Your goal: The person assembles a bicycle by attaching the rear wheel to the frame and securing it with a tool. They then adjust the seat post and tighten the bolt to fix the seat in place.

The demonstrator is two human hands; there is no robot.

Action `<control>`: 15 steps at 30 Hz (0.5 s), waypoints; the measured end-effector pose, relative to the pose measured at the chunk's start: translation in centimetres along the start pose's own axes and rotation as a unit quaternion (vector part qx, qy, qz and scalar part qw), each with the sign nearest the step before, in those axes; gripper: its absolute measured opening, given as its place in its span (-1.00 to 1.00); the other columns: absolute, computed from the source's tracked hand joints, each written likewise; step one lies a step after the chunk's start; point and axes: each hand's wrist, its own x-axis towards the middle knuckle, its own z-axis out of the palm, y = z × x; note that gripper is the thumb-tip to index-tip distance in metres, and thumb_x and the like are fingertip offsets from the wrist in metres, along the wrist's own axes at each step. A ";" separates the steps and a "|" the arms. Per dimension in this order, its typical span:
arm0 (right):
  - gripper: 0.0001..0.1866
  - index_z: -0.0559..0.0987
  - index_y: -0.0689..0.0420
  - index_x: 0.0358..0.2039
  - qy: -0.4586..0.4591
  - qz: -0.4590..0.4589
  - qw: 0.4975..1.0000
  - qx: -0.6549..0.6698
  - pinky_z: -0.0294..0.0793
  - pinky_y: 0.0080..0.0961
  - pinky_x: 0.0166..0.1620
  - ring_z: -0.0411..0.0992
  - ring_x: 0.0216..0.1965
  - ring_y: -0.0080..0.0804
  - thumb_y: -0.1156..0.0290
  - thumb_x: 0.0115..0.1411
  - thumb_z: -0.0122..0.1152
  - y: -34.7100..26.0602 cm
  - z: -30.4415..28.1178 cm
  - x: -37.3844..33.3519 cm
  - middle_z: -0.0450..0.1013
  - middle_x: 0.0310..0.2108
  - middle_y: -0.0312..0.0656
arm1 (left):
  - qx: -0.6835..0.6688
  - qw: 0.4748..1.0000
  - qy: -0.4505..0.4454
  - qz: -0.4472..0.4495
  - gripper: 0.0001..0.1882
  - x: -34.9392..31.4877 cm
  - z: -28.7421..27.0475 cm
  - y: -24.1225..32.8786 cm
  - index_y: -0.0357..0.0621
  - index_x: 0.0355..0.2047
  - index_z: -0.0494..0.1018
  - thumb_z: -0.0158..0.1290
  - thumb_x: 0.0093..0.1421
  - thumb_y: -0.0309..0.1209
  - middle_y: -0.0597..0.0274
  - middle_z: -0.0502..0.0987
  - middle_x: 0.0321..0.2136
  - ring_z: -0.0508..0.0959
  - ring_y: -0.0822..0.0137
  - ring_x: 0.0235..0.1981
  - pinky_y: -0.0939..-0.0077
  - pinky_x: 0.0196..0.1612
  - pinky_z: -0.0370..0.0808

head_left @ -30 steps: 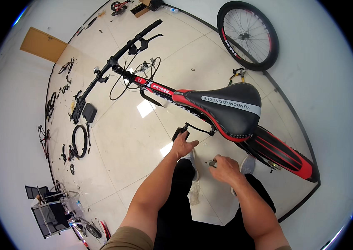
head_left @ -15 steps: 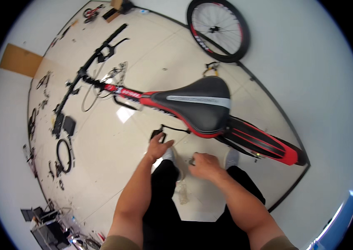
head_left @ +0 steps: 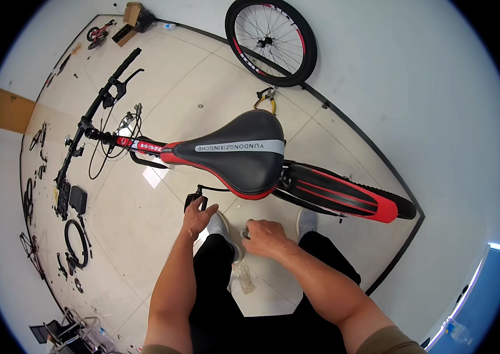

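Note:
A bicycle with a black and red saddle (head_left: 244, 154) stands in front of me, its handlebar to the left and its rear wheel to the right. My left hand (head_left: 195, 220) is at the black pedal (head_left: 191, 201) on the near crank arm, fingers against it and the thumb standing apart; some fingers are hidden. To the right of it, my right hand (head_left: 269, 238) is closed, held below the saddle. A small greyish piece (head_left: 244, 233) shows at its fingertips, too little to name.
A loose wheel (head_left: 270, 42) leans on the wall at the back, with yellow-handled pliers (head_left: 266, 100) on the floor before it. A crumpled clear plastic bag (head_left: 242, 277) lies between my feet. Several bicycle parts, including a black ring-shaped tyre (head_left: 76, 242), lie along the left.
The whole view has shifted, so the bicycle and both hands appear farther left. My left hand stays at the pedal and my right hand stays closed beside it.

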 end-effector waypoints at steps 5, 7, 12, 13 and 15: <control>-0.69 0.60 0.30 -0.25 0.005 -0.004 1.000 0.002 0.55 -0.05 -0.01 0.61 -0.14 0.09 0.33 0.08 0.16 -0.1 0.1 0.0 0.61 -0.25 0.16 | 0.013 1.000 0.015 0.007 -0.10 0.8 0.6 -1.0 -0.49 0.28 0.30 0.30 0.09 -0.07 -0.32 0.36 0.25 0.38 -0.07 0.29 0.23 0.29 0.33; -0.69 0.60 0.30 -0.26 0.011 -0.010 1.000 0.006 0.55 -0.05 -0.02 0.61 -0.15 0.09 0.33 0.08 0.17 -0.2 0.3 0.0 0.61 -0.25 0.16 | 0.040 0.998 0.034 0.015 -0.10 1.3 0.8 -1.8 -0.49 0.27 0.31 0.30 0.09 -0.06 -0.32 0.35 0.25 0.38 -0.09 0.29 0.24 0.29 0.33; -0.70 0.60 0.31 -0.25 0.005 -0.008 1.000 0.005 0.55 -0.07 -0.03 0.61 -0.15 0.07 0.35 0.08 0.17 -0.1 0.1 0.0 0.62 -0.26 0.15 | 0.090 0.995 0.035 0.035 -0.10 1.1 1.4 -1.0 -0.50 0.23 0.35 0.30 0.05 -0.03 -0.39 0.38 0.20 0.40 -0.18 0.25 0.18 0.31 0.31; -0.70 0.60 0.31 -0.25 0.004 -0.008 1.000 0.008 0.55 -0.07 -0.03 0.61 -0.15 0.07 0.35 0.08 0.17 -0.1 0.1 0.0 0.62 -0.26 0.15 | 0.071 0.997 0.021 0.025 -0.10 0.9 1.1 -0.7 -0.50 0.23 0.34 0.30 0.06 -0.04 -0.38 0.39 0.19 0.40 -0.17 0.25 0.18 0.31 0.31; -0.69 0.59 0.30 -0.27 0.009 -0.011 1.000 0.006 0.55 -0.05 -0.06 0.60 -0.17 0.08 0.30 0.10 0.16 0.4 0.4 0.1 0.61 -0.29 0.13 | 0.034 0.999 -0.010 0.008 -0.10 0.3 0.1 0.5 -0.51 0.24 0.34 0.29 0.06 -0.05 -0.36 0.40 0.19 0.41 -0.15 0.25 0.19 0.31 0.32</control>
